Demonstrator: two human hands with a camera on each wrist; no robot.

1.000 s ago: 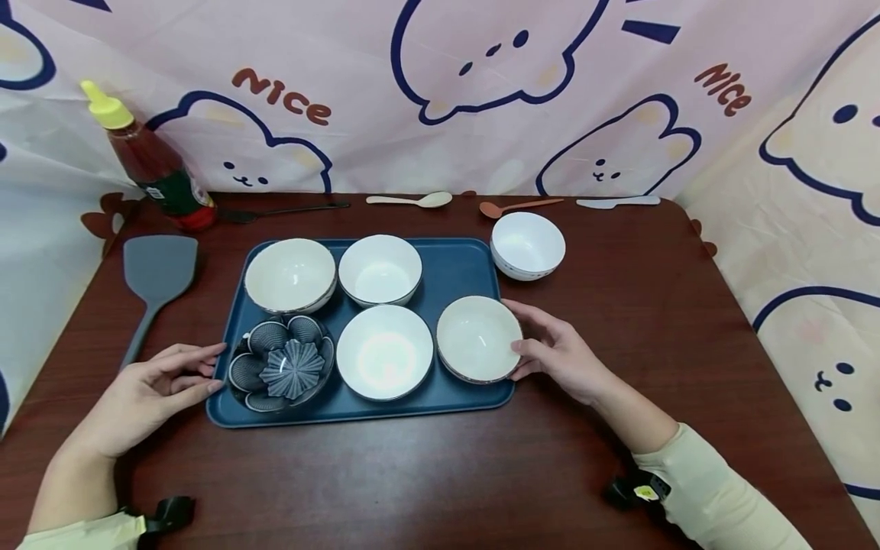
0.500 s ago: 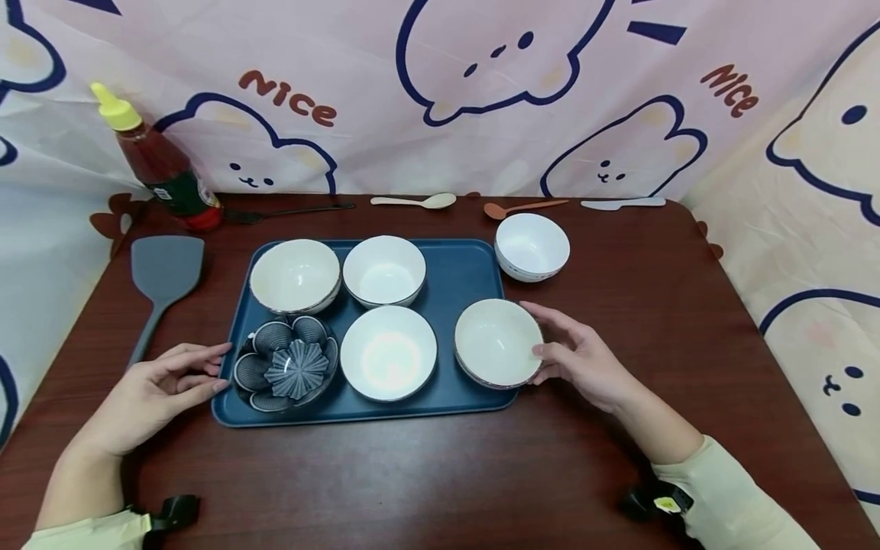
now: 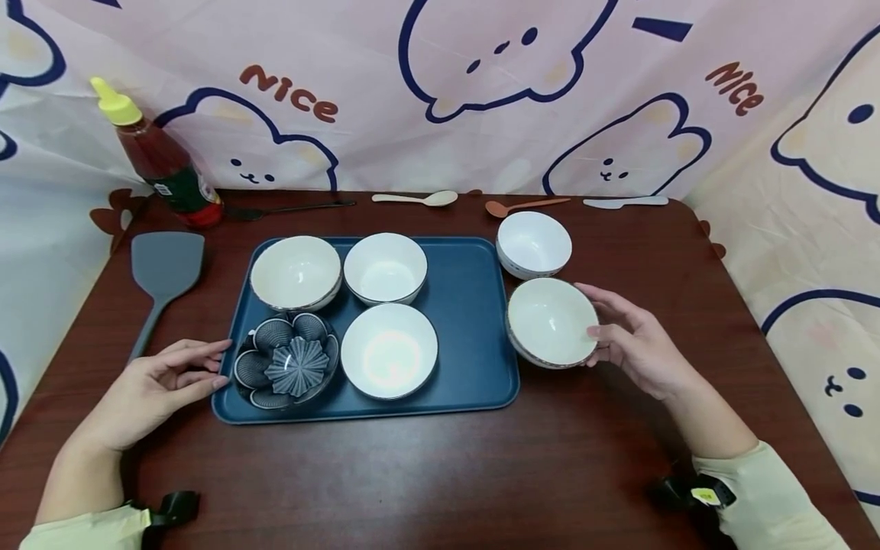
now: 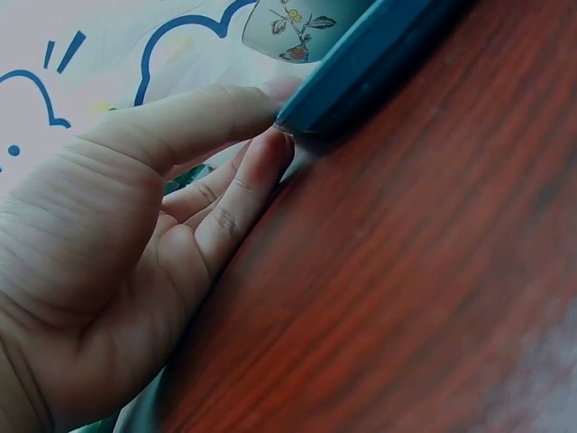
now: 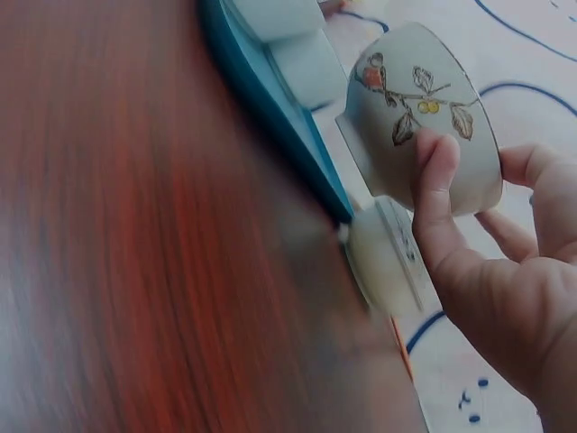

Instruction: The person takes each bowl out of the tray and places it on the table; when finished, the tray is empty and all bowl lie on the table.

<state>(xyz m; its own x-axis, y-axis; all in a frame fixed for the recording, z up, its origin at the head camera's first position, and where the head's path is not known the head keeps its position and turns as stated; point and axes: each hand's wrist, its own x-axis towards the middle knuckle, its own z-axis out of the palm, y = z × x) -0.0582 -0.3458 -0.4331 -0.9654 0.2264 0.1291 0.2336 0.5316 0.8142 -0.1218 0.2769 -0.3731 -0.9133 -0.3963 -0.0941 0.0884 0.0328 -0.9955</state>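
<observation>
My right hand (image 3: 635,344) grips a white bowl (image 3: 552,321) by its right side, thumb and fingers around the wall. The bowl is held up just past the right edge of the blue tray (image 3: 474,336); a bird-and-branch print (image 5: 419,99) shows on its outside in the right wrist view. My left hand (image 3: 161,389) pinches the tray's left rim, thumb on top and fingers at the side, as the left wrist view shows. On the tray stand a dark flower-shaped bowl (image 3: 297,367) and three white bowls, one of them front centre (image 3: 389,351).
Another white bowl (image 3: 534,243) stands on the table right behind the held one. Along the back lie a black fork (image 3: 289,208), a cream spoon (image 3: 415,198), a brown spoon (image 3: 525,205) and a white knife (image 3: 626,202). At left are a grey spatula (image 3: 167,263) and a sauce bottle (image 3: 161,168).
My right hand has lifted the white bowl off the tray's front right part and carried it right, beyond the tray's edge. The left hand has stayed at the tray's left rim.
</observation>
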